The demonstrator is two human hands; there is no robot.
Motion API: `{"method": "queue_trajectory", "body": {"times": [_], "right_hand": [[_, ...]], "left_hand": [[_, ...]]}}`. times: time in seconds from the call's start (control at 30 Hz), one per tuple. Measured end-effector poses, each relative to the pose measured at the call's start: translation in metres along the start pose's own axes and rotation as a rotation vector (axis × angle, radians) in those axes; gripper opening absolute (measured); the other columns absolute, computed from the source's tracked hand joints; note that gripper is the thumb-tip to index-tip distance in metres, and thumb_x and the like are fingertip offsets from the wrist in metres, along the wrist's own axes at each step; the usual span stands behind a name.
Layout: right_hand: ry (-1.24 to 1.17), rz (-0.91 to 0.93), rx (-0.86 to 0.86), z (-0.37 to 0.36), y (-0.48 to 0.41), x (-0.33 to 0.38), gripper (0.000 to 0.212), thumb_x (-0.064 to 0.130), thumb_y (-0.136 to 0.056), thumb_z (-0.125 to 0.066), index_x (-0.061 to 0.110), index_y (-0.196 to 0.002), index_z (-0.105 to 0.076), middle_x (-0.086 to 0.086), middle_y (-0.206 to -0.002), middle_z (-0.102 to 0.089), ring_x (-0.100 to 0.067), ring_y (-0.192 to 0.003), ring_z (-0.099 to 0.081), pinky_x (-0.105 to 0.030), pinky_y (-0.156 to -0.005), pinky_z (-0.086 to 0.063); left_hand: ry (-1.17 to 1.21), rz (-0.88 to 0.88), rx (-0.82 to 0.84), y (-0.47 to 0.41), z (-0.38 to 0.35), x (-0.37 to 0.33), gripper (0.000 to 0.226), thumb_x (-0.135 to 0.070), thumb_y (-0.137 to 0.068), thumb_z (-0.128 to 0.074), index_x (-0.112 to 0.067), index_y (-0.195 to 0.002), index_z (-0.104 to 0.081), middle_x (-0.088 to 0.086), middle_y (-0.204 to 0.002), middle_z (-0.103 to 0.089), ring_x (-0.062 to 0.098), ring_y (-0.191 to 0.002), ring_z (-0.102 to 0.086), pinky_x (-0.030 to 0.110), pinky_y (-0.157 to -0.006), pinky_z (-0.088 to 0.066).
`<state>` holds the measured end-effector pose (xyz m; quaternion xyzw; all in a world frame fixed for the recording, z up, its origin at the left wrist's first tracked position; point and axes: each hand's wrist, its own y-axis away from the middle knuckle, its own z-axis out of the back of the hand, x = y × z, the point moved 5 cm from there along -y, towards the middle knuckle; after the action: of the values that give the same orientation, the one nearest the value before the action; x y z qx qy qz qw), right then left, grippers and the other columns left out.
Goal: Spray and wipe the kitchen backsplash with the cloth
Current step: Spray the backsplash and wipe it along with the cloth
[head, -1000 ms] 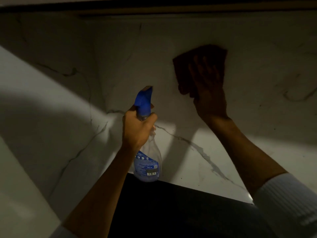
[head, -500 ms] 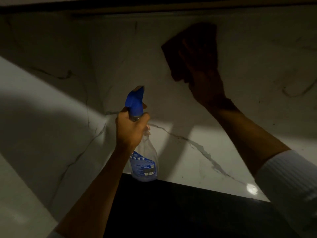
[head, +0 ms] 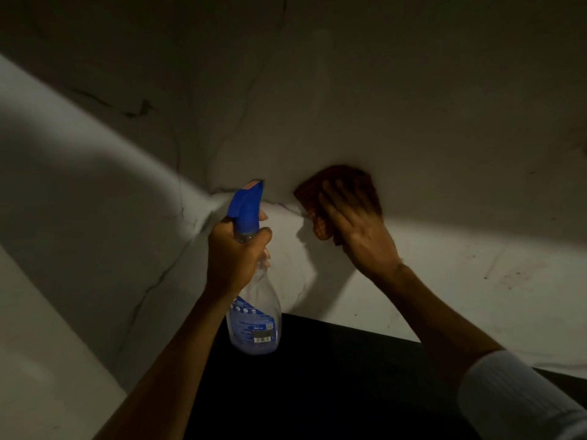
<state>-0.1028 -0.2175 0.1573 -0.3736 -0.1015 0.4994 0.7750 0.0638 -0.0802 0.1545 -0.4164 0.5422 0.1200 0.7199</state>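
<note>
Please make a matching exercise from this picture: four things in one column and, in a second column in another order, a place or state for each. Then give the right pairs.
Column one
1. clear plastic spray bottle with a blue trigger head
2. reddish-brown checked cloth
3. white veined marble backsplash
4. black countertop

Column two
A. pressed flat under the straight fingers of the right hand
B. dark, along the bottom of the view
C. gripped at the neck by the left hand
D. upright behind both hands, upper part in shadow

Pairs: 1-C, 2-A, 3-D, 4-B
</note>
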Motion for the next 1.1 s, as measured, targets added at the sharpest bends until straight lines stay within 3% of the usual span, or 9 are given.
{"method": "queue_trajectory", "body": {"times": [0.1, 0.23, 0.47, 0.6, 0.73, 0.8, 0.9, 1.03, 1.1], "right_hand": [[0.039, 0.148, 0.189, -0.026, 0.022, 0.017, 0.087, 0.000, -0.067, -0.079, 0.005, -0.143, -0.037, -0.014, -0.151, -0.033, -0.032, -0.140, -0.029, -0.049, -0.115, -0.025], [0.172, 0.393, 0.353, -0.041, 0.036, 0.027, 0.071, 0.013, -0.081, -0.074, 0.010, -0.142, -0.038, -0.011, -0.147, -0.040, -0.026, -0.136, -0.037, -0.043, -0.114, -0.028], [0.026, -0.012, 0.068, -0.029, 0.004, 0.018, 0.089, 0.005, -0.069, -0.076, 0.005, -0.146, -0.032, -0.014, -0.153, -0.029, -0.029, -0.143, -0.022, -0.043, -0.118, -0.009], [0.047, 0.211, 0.344, -0.070, 0.021, 0.045, 0.081, 0.005, -0.083, -0.065, 0.011, -0.150, -0.021, -0.009, -0.158, -0.016, -0.025, -0.145, -0.013, -0.041, -0.119, -0.005], [0.235, 0.530, 0.466, -0.090, 0.018, 0.063, 0.067, 0.008, -0.086, -0.064, 0.011, -0.145, -0.033, -0.010, -0.152, -0.031, -0.026, -0.142, -0.026, -0.038, -0.116, -0.007], [0.189, 0.461, 0.388, -0.087, 0.004, 0.069, 0.064, 0.012, -0.083, -0.067, 0.007, -0.141, -0.039, -0.014, -0.147, -0.040, -0.029, -0.138, -0.035, -0.042, -0.116, -0.019], [0.197, 0.277, 0.327, -0.092, -0.005, 0.078, 0.069, 0.020, -0.083, -0.068, 0.010, -0.143, -0.035, -0.012, -0.149, -0.037, -0.027, -0.139, -0.033, -0.041, -0.116, -0.016], [0.177, 0.279, 0.409, -0.126, 0.018, 0.097, 0.064, 0.014, -0.091, -0.054, 0.010, -0.148, -0.023, -0.011, -0.155, -0.025, -0.026, -0.143, -0.021, -0.040, -0.118, -0.007], [0.222, 0.443, 0.567, -0.149, 0.035, 0.104, 0.055, 0.019, -0.099, -0.042, 0.010, -0.149, -0.021, -0.010, -0.157, -0.019, -0.025, -0.146, -0.014, -0.037, -0.120, -0.004]], "left_hand": [[-0.022, 0.080, 0.059, 0.006, -0.001, 0.013, 0.023, -0.001, -0.082, -0.066, -0.024, -0.087, -0.064, -0.002, -0.053, -0.061, 0.020, -0.047, -0.062, 0.033, -0.048, -0.056], [-0.062, 0.142, 0.115, 0.013, -0.003, 0.027, 0.025, -0.006, -0.080, -0.067, -0.030, -0.085, -0.064, -0.003, -0.053, -0.061, 0.020, -0.047, -0.062, 0.036, -0.050, -0.057], [-0.124, 0.199, 0.138, 0.025, 0.002, 0.048, 0.025, -0.006, -0.082, -0.067, -0.030, -0.087, -0.063, -0.007, -0.051, -0.062, 0.014, -0.047, -0.061, 0.032, -0.051, -0.057], [-0.160, 0.220, 0.136, 0.026, 0.009, 0.058, 0.019, -0.007, -0.082, -0.067, -0.023, -0.090, -0.063, -0.003, -0.050, -0.061, 0.017, -0.047, -0.063, 0.031, -0.050, -0.056], [-0.176, 0.248, 0.120, 0.025, 0.014, 0.066, 0.014, -0.006, -0.081, -0.066, -0.015, -0.091, -0.062, -0.002, -0.052, -0.060, 0.017, -0.048, -0.062, 0.028, -0.050, -0.053], [-0.190, 0.260, 0.109, 0.026, 0.015, 0.069, 0.012, -0.006, -0.081, -0.066, -0.012, -0.090, -0.061, -0.001, -0.052, -0.062, 0.016, -0.048, -0.063, 0.024, -0.050, -0.054], [-0.200, 0.287, 0.077, 0.028, 0.016, 0.076, 0.014, -0.005, -0.080, -0.066, -0.014, -0.091, -0.063, 0.001, -0.052, -0.063, 0.016, -0.046, -0.063, 0.027, -0.051, -0.054], [-0.188, 0.273, 0.052, 0.031, 0.024, 0.081, 0.006, -0.002, -0.079, -0.063, -0.006, -0.084, -0.061, 0.022, -0.056, -0.060, 0.042, -0.055, -0.062, 0.050, -0.061, -0.055], [-0.163, 0.285, 0.035, 0.032, 0.031, 0.083, 0.006, 0.001, -0.079, -0.060, 0.000, -0.084, -0.059, 0.034, -0.061, -0.056, 0.050, -0.057, -0.057, 0.052, -0.058, -0.053]]}}
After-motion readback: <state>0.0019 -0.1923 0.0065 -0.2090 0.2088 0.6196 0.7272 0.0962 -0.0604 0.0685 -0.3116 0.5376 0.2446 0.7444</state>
